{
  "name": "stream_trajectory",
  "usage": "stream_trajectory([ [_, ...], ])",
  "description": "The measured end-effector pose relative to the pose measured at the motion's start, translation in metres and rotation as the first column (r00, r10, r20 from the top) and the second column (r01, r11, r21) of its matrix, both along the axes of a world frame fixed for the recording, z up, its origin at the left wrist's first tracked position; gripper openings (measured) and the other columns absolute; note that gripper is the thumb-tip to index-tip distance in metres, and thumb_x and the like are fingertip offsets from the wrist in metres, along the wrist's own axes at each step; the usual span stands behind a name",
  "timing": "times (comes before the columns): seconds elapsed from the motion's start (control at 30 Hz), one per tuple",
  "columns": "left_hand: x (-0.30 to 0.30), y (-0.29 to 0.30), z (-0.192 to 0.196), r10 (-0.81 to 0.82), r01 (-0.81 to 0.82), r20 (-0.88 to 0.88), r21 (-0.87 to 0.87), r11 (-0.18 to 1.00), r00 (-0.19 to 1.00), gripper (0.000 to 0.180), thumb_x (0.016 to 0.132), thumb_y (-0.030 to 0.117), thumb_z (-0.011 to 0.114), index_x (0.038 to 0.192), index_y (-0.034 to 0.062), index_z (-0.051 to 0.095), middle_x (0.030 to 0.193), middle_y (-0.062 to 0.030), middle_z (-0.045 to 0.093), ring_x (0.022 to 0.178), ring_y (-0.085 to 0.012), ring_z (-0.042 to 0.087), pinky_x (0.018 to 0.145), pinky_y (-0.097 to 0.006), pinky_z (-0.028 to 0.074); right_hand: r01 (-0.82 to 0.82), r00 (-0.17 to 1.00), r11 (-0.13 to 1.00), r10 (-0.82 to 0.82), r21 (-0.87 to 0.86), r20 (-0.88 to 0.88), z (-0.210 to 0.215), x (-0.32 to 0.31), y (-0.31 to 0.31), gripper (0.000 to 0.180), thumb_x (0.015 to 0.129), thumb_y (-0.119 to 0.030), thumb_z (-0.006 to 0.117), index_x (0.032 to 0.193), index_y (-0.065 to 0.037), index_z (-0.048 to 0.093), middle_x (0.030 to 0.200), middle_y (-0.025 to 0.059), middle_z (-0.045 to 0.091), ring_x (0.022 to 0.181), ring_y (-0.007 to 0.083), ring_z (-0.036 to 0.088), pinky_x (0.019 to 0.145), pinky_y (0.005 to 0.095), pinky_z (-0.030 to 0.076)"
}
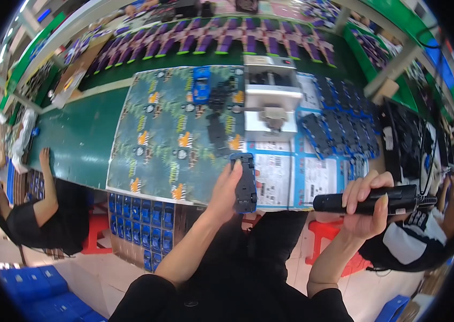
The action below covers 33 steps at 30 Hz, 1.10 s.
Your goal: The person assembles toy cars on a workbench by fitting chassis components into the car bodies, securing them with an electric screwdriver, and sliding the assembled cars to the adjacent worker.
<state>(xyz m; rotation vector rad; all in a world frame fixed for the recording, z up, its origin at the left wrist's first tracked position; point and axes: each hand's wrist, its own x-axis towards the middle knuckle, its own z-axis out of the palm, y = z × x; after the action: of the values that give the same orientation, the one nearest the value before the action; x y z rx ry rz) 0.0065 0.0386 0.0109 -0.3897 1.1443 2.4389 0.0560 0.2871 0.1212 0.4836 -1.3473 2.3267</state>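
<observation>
My left hand (pixel 221 192) grips a toy car (pixel 246 188) over the table's front edge, its black underside facing up. Closed around a black electric screwdriver (pixel 405 199) is my right hand (pixel 365 208), off to the right of the car. The tool lies roughly level, its cord end pointing right, and is apart from the car. Beyond my left hand, black plastic parts (pixel 217 130) lie in a loose column on the patterned sheet (pixel 157 129). A blue toy car (pixel 201 85) rests near that column's far end.
A white benchtop device (pixel 271 102) stands ahead. Right of it, rows of black-bottomed toy cars (pixel 339 129) cover printed sheets. A carton of blue cars (pixel 141 222) sits below the table. Co-workers sit left (pixel 34 214) and right (pixel 415 241). Purple items (pixel 227 40) line the back.
</observation>
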Motion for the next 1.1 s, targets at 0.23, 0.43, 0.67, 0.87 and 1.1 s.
stream_trajectory([
  [0.23, -0.007, -0.034, -0.015, -0.009, -0.03, -0.255, -0.149, 0.988, 0.967, 0.026, 0.099, 0.023, 0.057, 0.116, 0.0027, 0.055, 0.098, -0.0105, 0.067, 0.075, -0.0179, 0.068, 0.063, -0.033, 0.058, 0.155, 0.968, 0.986, -0.139, 0.061, -0.208, 0.014, -0.094, -0.068, 0.013, 0.092, -0.011, 0.057, 0.099, -0.002, 0.05, 0.075, 0.0087, 0.051, 0.056, 0.0171, 0.052, 0.056, 0.0333, 0.047],
  [0.43, -0.009, -0.034, -0.016, 0.057, -0.065, -0.201, -0.034, 0.997, 0.978, 0.026, 0.095, 0.017, 0.061, 0.116, 0.0024, 0.057, 0.1, -0.0114, 0.068, 0.079, -0.0195, 0.069, 0.068, -0.034, 0.058, 0.315, 0.938, 0.93, -0.275, 0.189, -0.21, 0.007, -0.137, -0.089, 0.013, 0.09, -0.003, 0.062, 0.092, -0.001, 0.049, 0.069, 0.0086, 0.055, 0.054, 0.0157, 0.056, 0.058, 0.0325, 0.05],
  [0.67, -0.008, -0.033, -0.01, 0.014, -0.027, -0.23, -0.055, 0.998, 0.973, 0.027, 0.091, 0.011, 0.067, 0.115, -0.0003, 0.059, 0.1, -0.0093, 0.067, 0.08, -0.0151, 0.066, 0.067, -0.032, 0.057, 0.312, 0.945, 0.923, -0.277, 0.226, -0.175, 0.006, -0.135, -0.092, 0.016, 0.088, -0.003, 0.066, 0.089, -0.002, 0.05, 0.066, 0.007, 0.055, 0.052, 0.0138, 0.055, 0.055, 0.0281, 0.048],
  [0.87, -0.011, -0.029, -0.006, 0.02, -0.035, -0.2, -0.072, 0.997, 0.98, 0.025, 0.09, 0.01, 0.068, 0.111, -0.0009, 0.061, 0.097, -0.0082, 0.067, 0.079, -0.014, 0.065, 0.067, -0.032, 0.057, 0.315, 0.949, 0.918, -0.301, 0.241, -0.096, -0.01, -0.145, -0.097, 0.019, 0.085, -0.001, 0.071, 0.087, -0.003, 0.052, 0.066, 0.0041, 0.057, 0.053, 0.0102, 0.057, 0.051, 0.0233, 0.046],
  [1.1, -0.009, -0.024, -0.017, 0.108, -0.135, -0.236, -0.1, 0.986, 0.966, 0.023, 0.09, 0.009, 0.067, 0.112, 0.0028, 0.062, 0.096, -0.0091, 0.069, 0.076, -0.0163, 0.068, 0.067, -0.031, 0.057, 0.316, 0.943, 0.895, -0.331, 0.316, -0.004, 0.007, -0.149, -0.102, 0.022, 0.081, -0.002, 0.076, 0.08, -0.005, 0.054, 0.062, 0.0011, 0.056, 0.047, 0.0067, 0.053, 0.044, 0.0203, 0.041],
])
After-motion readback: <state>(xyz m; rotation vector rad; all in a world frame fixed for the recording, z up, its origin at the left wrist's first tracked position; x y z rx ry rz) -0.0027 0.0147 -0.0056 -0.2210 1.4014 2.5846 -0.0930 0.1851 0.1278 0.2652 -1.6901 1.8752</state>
